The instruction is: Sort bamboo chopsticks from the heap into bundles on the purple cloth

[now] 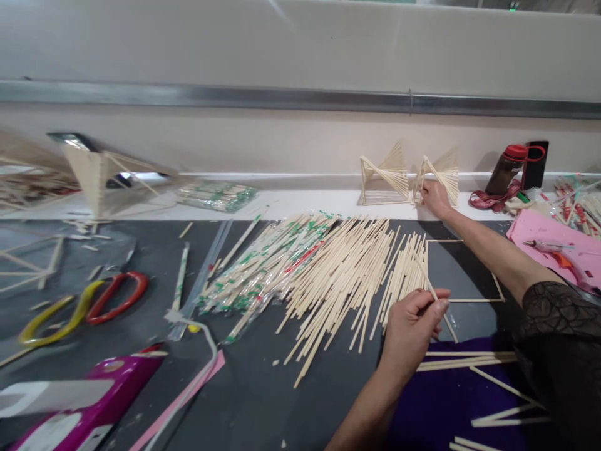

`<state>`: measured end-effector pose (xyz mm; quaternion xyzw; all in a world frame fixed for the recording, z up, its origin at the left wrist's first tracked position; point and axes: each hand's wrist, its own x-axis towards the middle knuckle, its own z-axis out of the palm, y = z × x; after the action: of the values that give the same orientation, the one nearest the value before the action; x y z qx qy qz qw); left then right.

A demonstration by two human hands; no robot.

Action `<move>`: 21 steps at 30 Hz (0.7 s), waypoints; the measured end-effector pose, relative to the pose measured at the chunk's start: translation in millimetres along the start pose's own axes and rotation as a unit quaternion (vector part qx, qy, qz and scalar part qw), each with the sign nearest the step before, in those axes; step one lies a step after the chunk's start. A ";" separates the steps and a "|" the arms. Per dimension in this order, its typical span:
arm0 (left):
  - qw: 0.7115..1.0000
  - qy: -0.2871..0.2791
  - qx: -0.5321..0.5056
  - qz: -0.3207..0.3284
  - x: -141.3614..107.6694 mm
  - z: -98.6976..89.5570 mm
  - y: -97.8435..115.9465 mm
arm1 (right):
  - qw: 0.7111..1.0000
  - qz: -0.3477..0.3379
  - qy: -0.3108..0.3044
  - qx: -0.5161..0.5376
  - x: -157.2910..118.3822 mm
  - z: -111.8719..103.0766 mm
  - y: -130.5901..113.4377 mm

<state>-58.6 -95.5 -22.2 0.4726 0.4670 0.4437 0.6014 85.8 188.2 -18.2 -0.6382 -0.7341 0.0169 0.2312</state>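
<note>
My left hand (413, 322) pinches one thin wooden stick (451, 329), which slants down past the fingertips. My right hand (436, 198) reaches to the white ledge, its fingers closed on the lower left side of a twisted stick frame (451, 175). A similar stick frame (384, 178) stands just left of it. Close to my left hand lies a large pile of loose sticks (338, 269). A flat square of sticks (474, 301) rests on the grey table beneath my right forearm.
Green-marked wrapped sticks (272, 257) lie left of the loose pile. Scissors (117, 297) and a purple package (98, 394) are at left. A glue gun (563, 254) lies on pink sheets (533, 228); a red-capped bottle (504, 170) stands behind. Several sticks lie on purple material (422, 407).
</note>
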 end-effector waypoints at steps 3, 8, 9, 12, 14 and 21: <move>0.999 0.026 -0.023 -0.002 1.9 -2.1 2.2 | 0.999 -0.030 0.006 -0.011 -11.2 -10.5 -2.9; 0.997 0.056 -0.054 0.011 5.0 -5.5 7.4 | 0.995 -0.095 0.002 0.001 -38.7 -38.3 -15.9; 0.996 0.061 -0.062 0.013 5.8 -5.8 8.2 | 0.994 -0.108 -0.005 0.023 -47.7 -45.8 -18.4; 0.993 0.066 -0.096 0.015 8.9 -6.0 9.5 | 0.979 -0.116 -0.069 0.155 -85.1 -72.9 -22.9; 0.991 0.059 -0.119 0.014 11.2 -6.0 9.1 | 0.952 -0.093 -0.143 0.254 -116.7 -92.9 -23.4; 0.987 0.043 -0.155 -0.003 16.1 -3.6 4.4 | 0.893 -0.029 -0.281 0.350 -209.0 -129.6 -21.6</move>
<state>-59.8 -78.6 -20.6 0.3524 0.4192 0.5291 0.6481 128.9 -48.3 37.9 -0.4629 -0.7332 0.4448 0.2240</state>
